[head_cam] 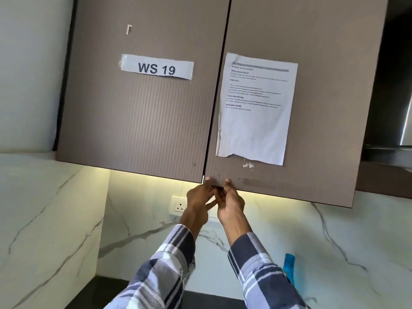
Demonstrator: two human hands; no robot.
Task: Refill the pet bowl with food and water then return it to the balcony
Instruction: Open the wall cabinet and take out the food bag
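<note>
Head view: both hands, left (200,197) and right (229,198), grip the right cabinet door's (312,130) bottom edge; fingers curled underneath.

Directly above the hands hang two brown ribbed cabinet doors. The left door (138,121) carries a "WS 19" label (157,67); the right door (312,130) carries a printed sheet (256,112). Behind the hands, a white wall socket (179,205) sits on the marble backsplash (334,241). Below them to the right stands a blue object (289,266).
</note>
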